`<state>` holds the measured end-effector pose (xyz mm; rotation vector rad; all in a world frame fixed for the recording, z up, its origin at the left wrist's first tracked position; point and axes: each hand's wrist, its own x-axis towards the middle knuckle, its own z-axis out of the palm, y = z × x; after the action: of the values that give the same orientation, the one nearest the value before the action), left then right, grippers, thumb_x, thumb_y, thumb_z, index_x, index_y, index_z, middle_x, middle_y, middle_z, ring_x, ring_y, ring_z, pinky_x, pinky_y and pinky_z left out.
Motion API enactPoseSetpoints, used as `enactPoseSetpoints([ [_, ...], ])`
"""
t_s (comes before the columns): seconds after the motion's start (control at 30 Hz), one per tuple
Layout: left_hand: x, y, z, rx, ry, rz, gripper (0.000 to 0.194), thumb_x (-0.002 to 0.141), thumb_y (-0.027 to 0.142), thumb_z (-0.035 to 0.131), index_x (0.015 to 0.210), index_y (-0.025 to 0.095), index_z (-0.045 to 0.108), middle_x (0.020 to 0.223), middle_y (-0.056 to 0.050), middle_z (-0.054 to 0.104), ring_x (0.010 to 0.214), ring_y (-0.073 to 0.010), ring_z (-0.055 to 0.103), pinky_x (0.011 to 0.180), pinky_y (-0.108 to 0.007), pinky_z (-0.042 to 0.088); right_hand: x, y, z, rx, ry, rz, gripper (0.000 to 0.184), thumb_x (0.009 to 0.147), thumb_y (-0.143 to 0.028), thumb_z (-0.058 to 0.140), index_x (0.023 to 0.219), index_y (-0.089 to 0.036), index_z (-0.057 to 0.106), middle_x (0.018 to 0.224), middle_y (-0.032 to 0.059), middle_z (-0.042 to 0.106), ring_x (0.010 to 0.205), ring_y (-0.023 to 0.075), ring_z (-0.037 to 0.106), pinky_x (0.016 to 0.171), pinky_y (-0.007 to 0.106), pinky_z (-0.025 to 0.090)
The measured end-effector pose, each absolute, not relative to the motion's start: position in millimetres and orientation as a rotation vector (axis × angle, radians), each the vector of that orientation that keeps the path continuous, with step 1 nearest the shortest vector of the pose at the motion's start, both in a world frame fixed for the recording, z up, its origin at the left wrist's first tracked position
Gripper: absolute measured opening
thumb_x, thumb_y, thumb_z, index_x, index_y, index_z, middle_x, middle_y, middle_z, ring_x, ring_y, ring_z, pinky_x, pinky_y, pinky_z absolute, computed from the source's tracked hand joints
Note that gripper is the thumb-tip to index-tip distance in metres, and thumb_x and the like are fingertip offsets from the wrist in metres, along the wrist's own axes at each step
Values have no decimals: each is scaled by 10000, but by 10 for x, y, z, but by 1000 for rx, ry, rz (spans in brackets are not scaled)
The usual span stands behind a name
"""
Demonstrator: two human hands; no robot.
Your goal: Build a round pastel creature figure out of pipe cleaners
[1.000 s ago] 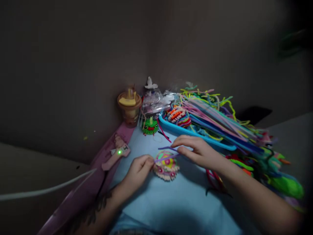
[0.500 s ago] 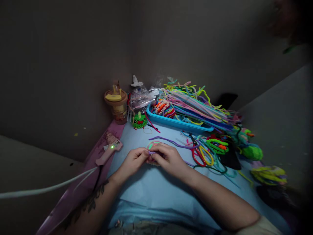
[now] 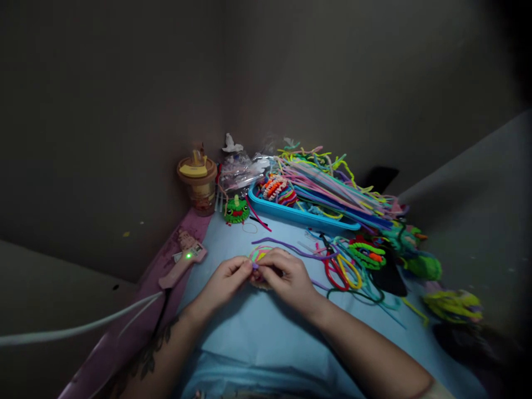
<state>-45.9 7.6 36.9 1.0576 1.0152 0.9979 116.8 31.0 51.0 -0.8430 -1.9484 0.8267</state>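
Observation:
My left hand [image 3: 230,278] and my right hand [image 3: 288,279] meet tip to tip over the blue cloth, both pinching a small bit of purple pipe cleaner [image 3: 255,266]. Just behind and beneath the fingers lies a round pink, green and yellow pipe-cleaner piece [image 3: 261,252], mostly covered by my right hand. A longer purple pipe cleaner [image 3: 291,244] curves across the cloth past my right hand. Whether it joins the bit I pinch is hidden. Scissors with red and yellow handles [image 3: 337,272] rest to the right of that hand.
A blue tray [image 3: 307,215] piled with pipe cleaners [image 3: 332,185] stands at the back. A green figure [image 3: 236,210] and a lidded cup [image 3: 199,183] are left of it. A pink glue gun [image 3: 183,266] with a green light lies on the left edge. A green-orange piece [image 3: 368,255] is at right.
My right hand has come down to my left, and both now pinch the purple pipe cleaner, which earlier stretched between them. The view has shifted, bringing the scissors into sight.

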Motion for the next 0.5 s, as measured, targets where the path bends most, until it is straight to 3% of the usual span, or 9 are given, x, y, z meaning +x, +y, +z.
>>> enactPoseSetpoints([
  [0.2, -448, 82, 327, 952, 1043, 1065, 351, 761, 483, 638, 706, 138, 605, 625, -4, 557, 549, -95, 437, 500, -211, 315, 1146, 269, 503, -858, -1921, 710, 120, 831, -122, 564, 849, -205, 648, 765, 24, 671, 732, 150, 618, 689, 277, 505],
  [0.37, -433, 72, 287, 942, 999, 1045, 358, 770, 490, 634, 727, 135, 620, 546, 26, 485, 477, -69, 374, 448, -198, 269, 1145, 282, 488, -850, -1926, 726, 143, 845, -120, 542, 846, -213, 651, 765, 25, 672, 750, 157, 618, 691, 290, 508],
  [0.5, -435, 65, 249, 871, 1003, 1073, 367, 793, 488, 614, 935, 150, 613, 554, 41, 499, 460, -63, 396, 435, -181, 281, 1182, 298, 448, -822, -1978, 682, 148, 858, -119, 529, 867, -213, 643, 776, 31, 665, 765, 161, 608, 712, 305, 509],
])
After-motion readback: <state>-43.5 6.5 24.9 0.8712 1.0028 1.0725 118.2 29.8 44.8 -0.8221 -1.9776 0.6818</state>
